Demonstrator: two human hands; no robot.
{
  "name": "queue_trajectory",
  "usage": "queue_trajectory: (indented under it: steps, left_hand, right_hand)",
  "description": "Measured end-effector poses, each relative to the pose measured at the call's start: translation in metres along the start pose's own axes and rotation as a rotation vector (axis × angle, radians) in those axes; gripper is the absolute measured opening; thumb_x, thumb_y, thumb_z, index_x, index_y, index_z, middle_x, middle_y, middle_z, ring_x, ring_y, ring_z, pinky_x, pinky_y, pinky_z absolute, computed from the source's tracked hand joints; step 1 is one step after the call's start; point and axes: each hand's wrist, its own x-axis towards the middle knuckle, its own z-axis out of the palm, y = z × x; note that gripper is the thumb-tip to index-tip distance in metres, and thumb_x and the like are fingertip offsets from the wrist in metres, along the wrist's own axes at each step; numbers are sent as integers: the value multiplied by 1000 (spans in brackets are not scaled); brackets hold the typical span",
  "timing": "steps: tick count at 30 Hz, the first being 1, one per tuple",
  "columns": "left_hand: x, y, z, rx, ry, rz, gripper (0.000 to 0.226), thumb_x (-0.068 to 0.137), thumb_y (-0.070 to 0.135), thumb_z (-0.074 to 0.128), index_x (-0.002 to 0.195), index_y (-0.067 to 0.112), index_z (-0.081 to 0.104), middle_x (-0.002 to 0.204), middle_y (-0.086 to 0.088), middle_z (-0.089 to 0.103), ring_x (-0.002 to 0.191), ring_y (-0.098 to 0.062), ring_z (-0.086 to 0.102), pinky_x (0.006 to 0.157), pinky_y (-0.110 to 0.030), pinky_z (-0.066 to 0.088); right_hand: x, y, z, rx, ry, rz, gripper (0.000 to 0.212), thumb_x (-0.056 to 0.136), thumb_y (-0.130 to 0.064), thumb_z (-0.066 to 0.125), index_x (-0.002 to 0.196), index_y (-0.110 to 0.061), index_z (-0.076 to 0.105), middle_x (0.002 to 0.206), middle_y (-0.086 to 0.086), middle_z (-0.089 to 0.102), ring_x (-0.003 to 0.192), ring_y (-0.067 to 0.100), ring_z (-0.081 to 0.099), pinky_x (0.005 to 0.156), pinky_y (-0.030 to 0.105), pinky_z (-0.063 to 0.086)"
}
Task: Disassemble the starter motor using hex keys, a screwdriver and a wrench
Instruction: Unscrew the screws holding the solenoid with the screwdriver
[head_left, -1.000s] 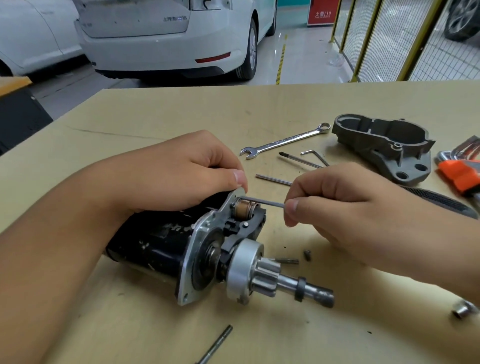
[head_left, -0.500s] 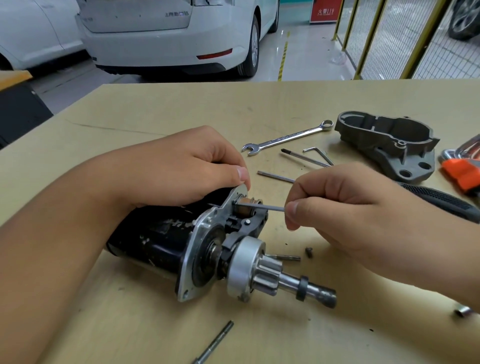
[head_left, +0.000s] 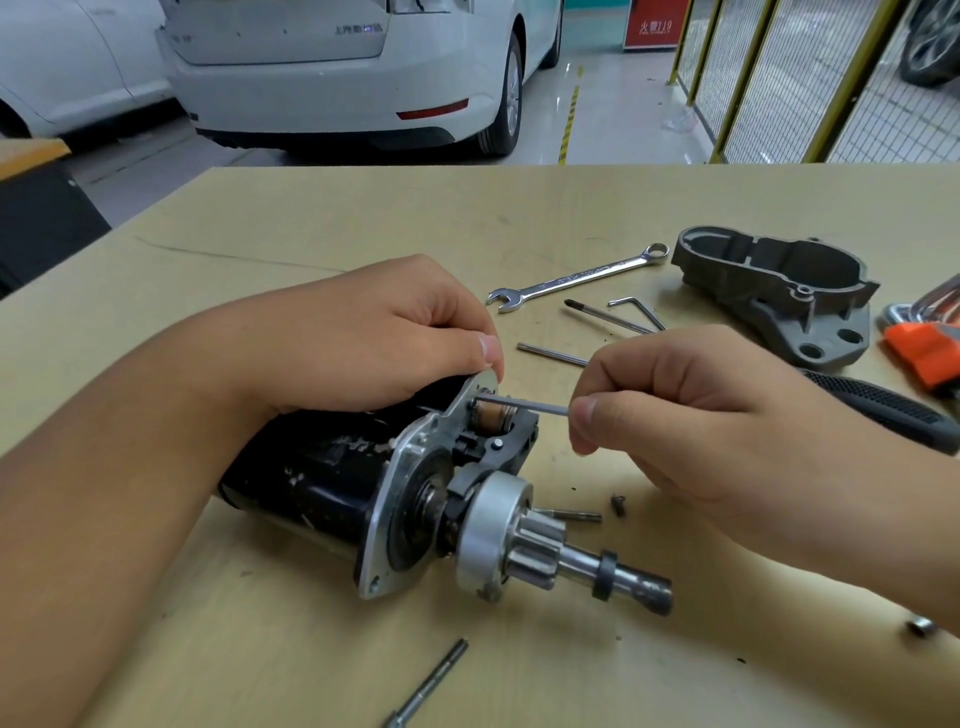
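Observation:
The black starter motor (head_left: 322, 478) lies on its side on the table, its silver flange, pinion gear (head_left: 535, 551) and shaft pointing right and toward me. My left hand (head_left: 363, 338) grips the upper part of the motor body behind the flange. My right hand (head_left: 691, 410) pinches a thin hex key (head_left: 524, 404), whose tip sits at the top of the flange beside the copper-coloured part. The removed grey housing (head_left: 779, 296) rests at the back right.
A combination wrench (head_left: 576, 278), another hex key (head_left: 639, 309) and two thin rods lie behind my hands. An orange hex-key set (head_left: 924, 348) and a black handle (head_left: 883, 405) are at the right edge. Loose screws and a long bolt (head_left: 431, 686) lie near the motor.
The hex key's tip has gone a little further in at the flange, my right hand staying close to it. My left hand stays on the motor.

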Motion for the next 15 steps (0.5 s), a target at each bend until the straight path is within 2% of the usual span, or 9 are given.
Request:
queue_trajectory:
  steps: [3,6,9,13,15]
  left_hand:
    - [0,0,-1,4,-2,-6,31,91,43,54,88,28,80,79,-12,73,65,-15,64,67,-35,51]
    - [0,-1,-1,4,3,-6,31,91,43,54,89,27,80,77,-9,74,65,-13,64,66,-35,51]
    - [0,-1,-1,12,7,-6,31,91,44,54,90,28,80,78,-8,74,65,-14,65,66,-37,52]
    - [-1,-1,-1,14,4,0,31,91,44,54,91,27,80,79,-11,74,67,-17,65,70,-43,54]
    - [-1,0,0,14,4,4,31,90,43,54,91,26,80,79,-11,74,66,-16,64,70,-41,54]
  right_hand:
    - [-1,-1,-1,-38,-7,-9,22,93,-40,59,82,-25,71,45,-7,39,41,7,34,40,21,29]
    - [-2,-1,0,-31,-8,-4,20,95,-34,60,82,-24,71,45,-7,39,41,8,34,40,21,29]
    - [-1,-1,1,-13,18,-10,23,85,-41,56,83,-23,71,45,-7,39,41,8,34,40,23,29]
    - [-1,-2,0,-46,22,-21,22,86,-40,56,82,-24,70,45,-7,40,41,6,35,39,20,30]
    - [-2,-1,1,-48,8,-14,22,84,-41,55,83,-25,71,45,-7,41,41,5,35,40,20,30]
